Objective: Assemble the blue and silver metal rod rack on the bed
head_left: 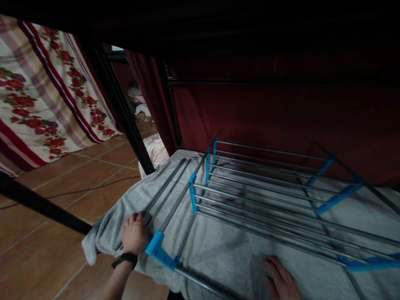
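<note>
A partly built rack (pixel 265 200) of grey metal tubes with blue plastic connectors lies on a grey blanket (pixel 225 246). To its left, two loose metal tubes (pixel 165 183) rest on the blanket. My left hand (pixel 134 233), with a dark band on the wrist, is closed over the near ends of these tubes. Beside it is a blue corner connector (pixel 161 252) at the rack's near left. My right hand (pixel 281 279) is low over the blanket, just in front of the rack's tubes. Its fingers are apart and hold nothing; its lower part is cut off by the frame edge.
A dark bed frame post (pixel 121 100) stands at the left, with a dark rail (pixel 46 204) below. A maroon curtain (pixel 265 112) hangs behind the rack. Flowered cloth (pixel 46 96) hangs at the far left, above a tiled floor (pixel 100 171) crossed by a black cable (pixel 93 189).
</note>
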Tool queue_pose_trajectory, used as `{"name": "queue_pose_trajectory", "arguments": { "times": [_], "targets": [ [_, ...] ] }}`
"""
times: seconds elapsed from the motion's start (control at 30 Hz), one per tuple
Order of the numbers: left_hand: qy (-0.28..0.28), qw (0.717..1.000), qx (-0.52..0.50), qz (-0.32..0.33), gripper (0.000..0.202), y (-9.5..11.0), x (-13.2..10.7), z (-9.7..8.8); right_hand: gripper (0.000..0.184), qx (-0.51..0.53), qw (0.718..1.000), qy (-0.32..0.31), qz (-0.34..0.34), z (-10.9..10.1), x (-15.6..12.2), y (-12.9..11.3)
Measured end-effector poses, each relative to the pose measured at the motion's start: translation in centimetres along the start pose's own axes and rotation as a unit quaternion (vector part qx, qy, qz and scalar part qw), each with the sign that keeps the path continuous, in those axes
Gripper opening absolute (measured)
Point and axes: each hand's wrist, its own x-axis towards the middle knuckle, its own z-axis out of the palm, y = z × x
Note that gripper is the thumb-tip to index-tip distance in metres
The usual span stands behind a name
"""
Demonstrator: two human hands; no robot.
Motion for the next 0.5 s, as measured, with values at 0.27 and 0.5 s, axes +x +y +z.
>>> {"name": "queue_pose_trajectory", "arguments": {
  "times": [0.27, 0.5],
  "targets": [
    [-0.055, 0.997, 0.0, 0.057, 0.042, -1.5, 1.9, 0.8, 0.032, -0.005, 1.0, 0.011, 0.008, -0.5, 0.8, -1.3],
    [0.004, 0.989, -0.129, 0.066, 0.051, -2.2, 1.0, 2.1, 0.035, 0.005, 0.998, -0.001, 0.062, -1.4, 1.5, -3.2]
  ]
}}
